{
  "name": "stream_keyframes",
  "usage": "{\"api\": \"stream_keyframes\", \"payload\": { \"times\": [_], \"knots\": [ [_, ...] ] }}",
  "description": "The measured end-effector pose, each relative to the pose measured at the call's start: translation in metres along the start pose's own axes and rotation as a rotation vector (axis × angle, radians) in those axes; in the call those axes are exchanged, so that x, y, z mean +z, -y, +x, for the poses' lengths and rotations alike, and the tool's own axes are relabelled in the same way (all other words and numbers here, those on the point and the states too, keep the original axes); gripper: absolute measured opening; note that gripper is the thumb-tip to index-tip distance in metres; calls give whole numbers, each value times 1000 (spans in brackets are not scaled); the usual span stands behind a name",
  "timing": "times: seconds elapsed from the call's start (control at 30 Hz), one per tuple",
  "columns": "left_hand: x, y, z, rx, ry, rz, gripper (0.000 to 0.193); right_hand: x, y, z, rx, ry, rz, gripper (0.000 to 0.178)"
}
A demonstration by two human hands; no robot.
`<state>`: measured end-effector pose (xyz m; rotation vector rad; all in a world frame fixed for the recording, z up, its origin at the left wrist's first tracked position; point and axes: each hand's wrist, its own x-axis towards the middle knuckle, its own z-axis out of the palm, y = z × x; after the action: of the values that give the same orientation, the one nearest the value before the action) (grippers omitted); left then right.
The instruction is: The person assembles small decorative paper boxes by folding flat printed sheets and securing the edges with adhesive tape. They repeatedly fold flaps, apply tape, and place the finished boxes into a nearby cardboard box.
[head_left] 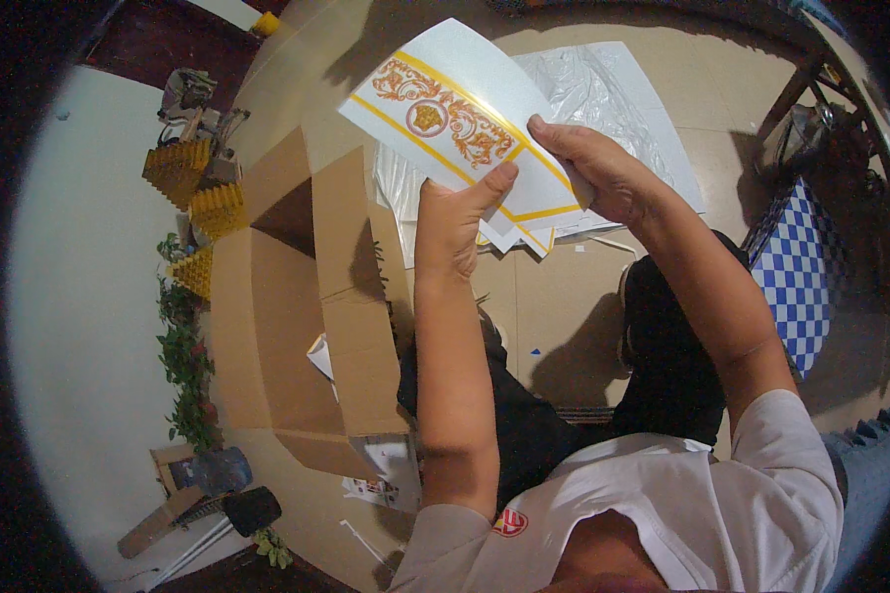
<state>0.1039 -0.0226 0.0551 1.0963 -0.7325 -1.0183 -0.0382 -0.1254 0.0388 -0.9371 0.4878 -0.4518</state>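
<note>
I hold up a stack of white sheets (445, 104) printed with a yellow border and an orange ornamental pattern. My left hand (455, 222) grips the stack's lower edge, thumb pressed on the front sheet. My right hand (593, 173) clasps the right edge, fingers curled over the sheets. The sheets bend slightly and are tilted away from me. More of the same sheets stick out below the front one (534, 237).
An open cardboard box (297, 296) stands on the floor to my left. Clear plastic wrap and white sheets (613, 99) lie on the tan floor ahead. Yellow stacked items (193, 188) and green leaves (183, 356) line the white wall. A blue checked cloth (796, 287) is at right.
</note>
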Motion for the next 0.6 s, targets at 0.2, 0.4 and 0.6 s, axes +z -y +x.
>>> {"api": "stream_keyframes", "payload": {
  "times": [0.2, 0.4, 0.6],
  "knots": [
    [-5, 12, 9, -56, 6, -76, 51, -4, -2, 3, 12, 11, 54, 56],
    [0, 10, 5, -35, 4, -122, 45, -1, 0, -1, 0, 23, 66, 56],
    [-3, 18, 8, -25, 16, -166, 46, 3, 1, -4, -5, 39, 100, 56]
  ]
}}
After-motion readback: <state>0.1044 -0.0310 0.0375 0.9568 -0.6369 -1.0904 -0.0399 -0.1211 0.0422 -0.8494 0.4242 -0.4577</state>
